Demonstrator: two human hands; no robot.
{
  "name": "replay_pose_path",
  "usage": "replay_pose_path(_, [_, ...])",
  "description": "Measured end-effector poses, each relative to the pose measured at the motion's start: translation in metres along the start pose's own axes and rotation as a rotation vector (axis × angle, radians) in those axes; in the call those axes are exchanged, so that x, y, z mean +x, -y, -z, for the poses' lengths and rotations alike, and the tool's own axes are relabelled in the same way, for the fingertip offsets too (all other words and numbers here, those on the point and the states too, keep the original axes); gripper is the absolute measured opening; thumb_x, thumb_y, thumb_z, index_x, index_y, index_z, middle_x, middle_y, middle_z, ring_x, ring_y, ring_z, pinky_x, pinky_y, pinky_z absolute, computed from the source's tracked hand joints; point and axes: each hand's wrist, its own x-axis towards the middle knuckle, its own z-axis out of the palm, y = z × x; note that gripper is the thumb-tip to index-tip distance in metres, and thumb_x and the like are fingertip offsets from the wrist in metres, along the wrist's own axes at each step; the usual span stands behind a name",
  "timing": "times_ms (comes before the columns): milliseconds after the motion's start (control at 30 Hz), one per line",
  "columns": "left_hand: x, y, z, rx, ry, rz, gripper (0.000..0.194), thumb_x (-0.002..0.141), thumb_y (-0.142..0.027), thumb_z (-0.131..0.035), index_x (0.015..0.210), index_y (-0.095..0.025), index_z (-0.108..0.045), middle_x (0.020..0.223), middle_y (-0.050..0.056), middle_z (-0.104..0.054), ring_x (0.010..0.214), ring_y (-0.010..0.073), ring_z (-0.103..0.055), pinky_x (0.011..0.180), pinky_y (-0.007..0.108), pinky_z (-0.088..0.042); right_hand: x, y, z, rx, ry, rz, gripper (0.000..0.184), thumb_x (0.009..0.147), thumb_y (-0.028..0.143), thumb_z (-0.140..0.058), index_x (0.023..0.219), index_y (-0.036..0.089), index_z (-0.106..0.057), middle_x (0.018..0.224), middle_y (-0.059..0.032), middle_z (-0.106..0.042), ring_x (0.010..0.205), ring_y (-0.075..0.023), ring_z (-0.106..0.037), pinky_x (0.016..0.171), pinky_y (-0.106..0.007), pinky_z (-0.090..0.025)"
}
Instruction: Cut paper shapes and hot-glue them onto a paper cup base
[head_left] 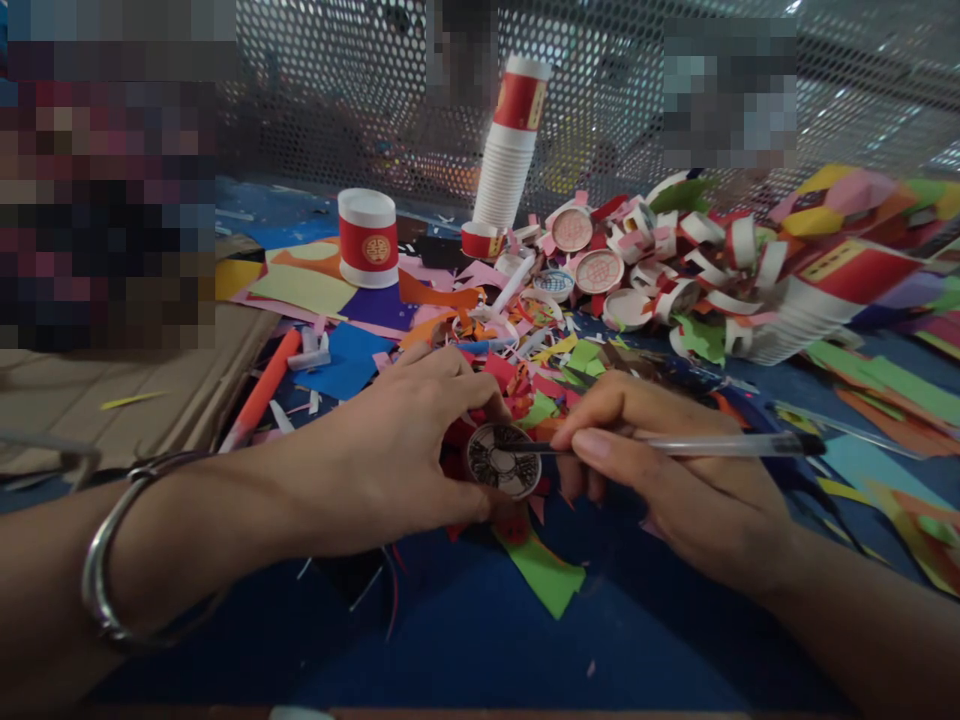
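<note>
The fingers of the left hand (397, 440) are drawn into a narrow curve, thumb and forefinger gripping by its rim a small, round, whitish disc (491, 476) with a black line drawing on its face. The fingers of the right hand (690, 485) are closed around a slim pen (712, 446) with a clear barrel and a black end, its dark tip at the disc's face. The disc is around the middle of the blue surface (480, 650); whether it touches the surface cannot be told. Just beside it, toward the near edge, lies a bright green paper scrap (551, 575), and small red paper scraps (517, 385) lie beyond the disc. A silver metal bangle (97, 580) circles the left wrist. Toward the left edge lies an orange-red tube with a pale end (271, 375), near a flat brown cardboard sheet (172, 385). Toward the far edge stand an upturned white paper cup with a red band and gold emblem (367, 238) and a tall, leaning stack of white-and-red paper cups (506, 170). A heap of cut paper-cup rings and bases (600, 270) spreads toward the far right corner, another tilted stack of white-and-red cups (855, 280) beside it. Behind the far edge rises a perforated grey panel (330, 110).
</note>
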Motion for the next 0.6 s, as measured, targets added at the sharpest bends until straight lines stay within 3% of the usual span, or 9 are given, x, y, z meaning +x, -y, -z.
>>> replay_pose_path(600, [-0.0002,0.0015,-0.0008,-0.037,-0.009,-0.008,0.032,0.071,-0.038,-0.078,0.097,-0.025,-0.065,0.099,0.004,-0.062,0.102,0.0302,-0.055,0.085,0.045,-0.045,-0.0017,0.0000,-0.0017,-0.218,-0.099,0.059,0.019,0.100,0.020,-0.049,0.086,0.021,-0.062,0.070,0.0001,-0.063,0.059,-0.0138,-0.057,0.056,-0.030,-0.043])
